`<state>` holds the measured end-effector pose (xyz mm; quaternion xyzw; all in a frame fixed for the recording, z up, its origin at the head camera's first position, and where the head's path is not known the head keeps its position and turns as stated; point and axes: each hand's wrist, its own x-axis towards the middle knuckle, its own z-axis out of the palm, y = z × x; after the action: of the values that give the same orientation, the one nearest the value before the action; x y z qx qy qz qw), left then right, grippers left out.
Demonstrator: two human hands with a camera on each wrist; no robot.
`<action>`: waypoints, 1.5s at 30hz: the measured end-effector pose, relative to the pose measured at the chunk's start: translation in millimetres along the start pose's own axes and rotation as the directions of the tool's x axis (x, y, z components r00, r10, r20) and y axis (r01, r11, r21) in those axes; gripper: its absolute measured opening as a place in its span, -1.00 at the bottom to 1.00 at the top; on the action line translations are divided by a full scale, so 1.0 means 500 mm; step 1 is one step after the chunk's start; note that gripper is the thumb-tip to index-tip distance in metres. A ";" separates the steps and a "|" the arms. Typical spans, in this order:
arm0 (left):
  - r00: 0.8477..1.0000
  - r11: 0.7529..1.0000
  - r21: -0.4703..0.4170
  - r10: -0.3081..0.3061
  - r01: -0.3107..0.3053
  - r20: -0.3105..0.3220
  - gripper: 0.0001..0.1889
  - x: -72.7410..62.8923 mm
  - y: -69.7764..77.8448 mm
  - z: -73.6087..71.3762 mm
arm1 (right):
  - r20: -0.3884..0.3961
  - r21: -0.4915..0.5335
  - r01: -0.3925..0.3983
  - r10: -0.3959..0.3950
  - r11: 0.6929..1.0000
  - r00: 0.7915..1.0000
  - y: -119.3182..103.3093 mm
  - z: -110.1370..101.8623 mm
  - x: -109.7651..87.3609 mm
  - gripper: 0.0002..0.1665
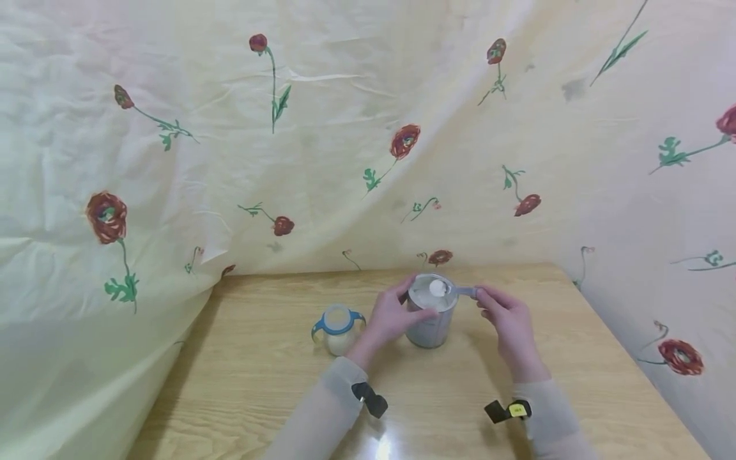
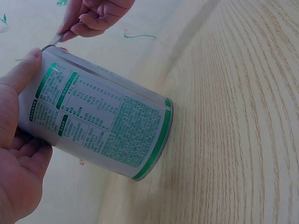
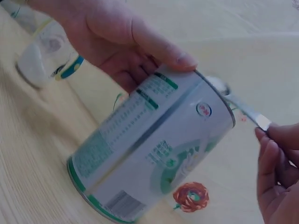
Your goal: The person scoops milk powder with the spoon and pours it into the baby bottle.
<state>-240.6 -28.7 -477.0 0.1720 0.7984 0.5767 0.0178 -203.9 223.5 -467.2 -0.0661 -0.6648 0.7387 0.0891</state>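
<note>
A tin can point(image 1: 428, 331) with white and green printed sides stands on the table, its top open. My left hand point(image 1: 393, 318) grips it near the rim, thumb on one side and fingers around the other. My right hand point(image 1: 508, 322) pinches the handle of a scoop point(image 1: 464, 291) between thumb and fingers. The bowl of the scoop, heaped with white powder, is over the can's mouth by the right rim. In the right wrist view the scoop point(image 3: 250, 113) reaches across the edge of the can point(image 3: 187, 135). The can's inside is mostly hidden there.
To the left of the can, beside my left wrist, stands a baby bottle point(image 1: 339, 332) with blue handles and a translucent cap. The wooden table point(image 1: 259, 383) meets a flower-patterned cloth point(image 1: 333, 160) at the back and sides.
</note>
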 end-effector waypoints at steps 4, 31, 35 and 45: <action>1.000 1.000 -0.001 0.004 -0.004 -0.005 0.04 0.000 -0.002 0.003 | -0.078 0.058 0.036 -0.031 0.998 0.996 -0.003 0.010 -0.010 -0.70; 1.000 1.000 -0.005 0.001 -0.001 0.003 0.04 0.002 -0.010 0.001 | -0.177 -0.143 0.078 -0.103 0.987 0.979 0.029 0.028 -0.004 -0.61; 1.000 1.000 -0.007 -0.012 0.012 0.004 0.04 0.003 -0.011 0.000 | -0.175 -0.177 0.072 -0.103 0.982 0.979 0.031 0.029 -0.003 -0.60; 1.000 1.000 -0.001 0.001 -0.001 -0.011 0.01 0.013 -0.012 -0.005 | -0.164 -0.175 0.061 -0.090 0.983 0.982 0.029 0.031 0.006 -0.57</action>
<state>-248.8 -31.0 -480.8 0.1691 0.7981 0.5782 0.0132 -210.9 207.5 -479.7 -0.1111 -0.7172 0.6671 0.1681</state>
